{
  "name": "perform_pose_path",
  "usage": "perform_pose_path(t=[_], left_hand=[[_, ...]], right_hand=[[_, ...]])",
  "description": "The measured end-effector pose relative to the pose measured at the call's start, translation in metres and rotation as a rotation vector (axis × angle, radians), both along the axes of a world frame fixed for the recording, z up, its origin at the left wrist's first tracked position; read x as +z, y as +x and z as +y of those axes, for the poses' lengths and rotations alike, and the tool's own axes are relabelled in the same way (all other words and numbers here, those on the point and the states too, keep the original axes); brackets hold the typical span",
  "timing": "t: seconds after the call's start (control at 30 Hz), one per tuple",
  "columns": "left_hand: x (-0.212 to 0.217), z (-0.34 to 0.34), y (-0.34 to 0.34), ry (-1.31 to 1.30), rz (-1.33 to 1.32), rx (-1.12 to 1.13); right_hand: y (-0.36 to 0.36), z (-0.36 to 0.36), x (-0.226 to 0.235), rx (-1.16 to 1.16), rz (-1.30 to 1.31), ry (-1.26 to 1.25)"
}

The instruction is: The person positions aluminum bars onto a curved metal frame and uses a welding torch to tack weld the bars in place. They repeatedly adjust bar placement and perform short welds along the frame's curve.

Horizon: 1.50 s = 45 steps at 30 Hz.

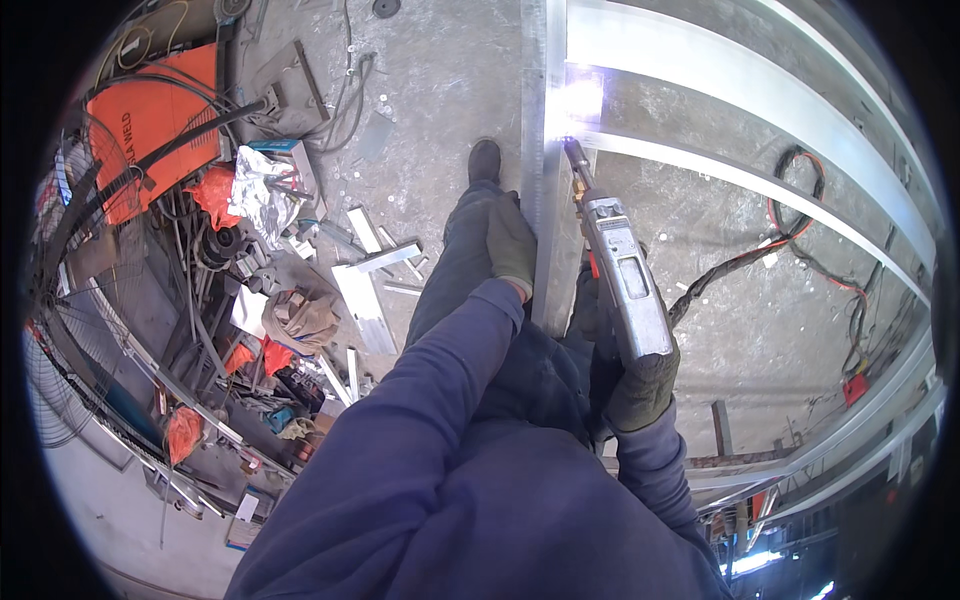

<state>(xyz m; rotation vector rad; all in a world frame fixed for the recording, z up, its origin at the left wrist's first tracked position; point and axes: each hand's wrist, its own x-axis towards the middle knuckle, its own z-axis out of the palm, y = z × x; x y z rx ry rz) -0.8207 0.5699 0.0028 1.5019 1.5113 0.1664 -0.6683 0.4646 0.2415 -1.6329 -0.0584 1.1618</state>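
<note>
Orange and flat-sided, a metal box (pixel 160 105) stands far left; nearer lies crumpled brown wrapping (pixel 302 320), which stray sparks might ignite. Next, the left hand (pixel 512 240), in a grey-green glove, lies alongside a long silver metal bar (pixel 553 240); whether its fingers grip cannot be told. At the bar, a blocky silver welding gun (pixel 628 275) points into white glare (pixel 582 100), gripped by the gloved right hand (pixel 643 385). Rightward, a snagged black cable (pixel 725 271) could jerk the gun off line.

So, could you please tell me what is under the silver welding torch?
The gloved right hand is partly visible beneath the silver welding torch, with grey floor below. The torch's body hides the rest of the grip.
</note>
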Motion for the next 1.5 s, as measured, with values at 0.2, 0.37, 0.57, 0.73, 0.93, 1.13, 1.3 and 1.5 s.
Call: perform_pose_path(t=[0.2,0.37,0.57,0.73,0.93,1.13,1.3,1.5], left_hand=[[-0.003,0.003,-0.005,-0.031,0.038,0.019],[0.004,0.004,0.001,-0.121,-0.007,0.105],[-0.006,0.002,-0.007,-0.106,0.014,0.036],[-0.003,0.004,-0.004,-0.188,-0.019,0.101],[0.004,0.003,-0.001,-0.096,0.046,0.065],[0.004,0.005,0.000,-0.133,0.041,0.076],[0.000,0.005,-0.002,-0.135,0.010,0.086],[0.003,0.005,-0.001,-0.114,0.006,0.068]], right_hand=[[0.000,0.003,0.000,-0.004,0.031,-0.001],[0.000,0.002,0.000,-0.003,0.043,0.001],[-0.001,0.002,0.002,-0.011,0.039,0.013],[-0.004,-0.001,0.001,-0.026,0.022,0.043],[-0.010,-0.005,-0.001,-0.044,0.028,0.056],[-0.014,-0.010,-0.003,-0.004,-0.026,0.039],[-0.013,-0.009,0.002,0.019,-0.034,0.016],[-0.009,-0.017,0.012,0.055,-0.047,0.008]])
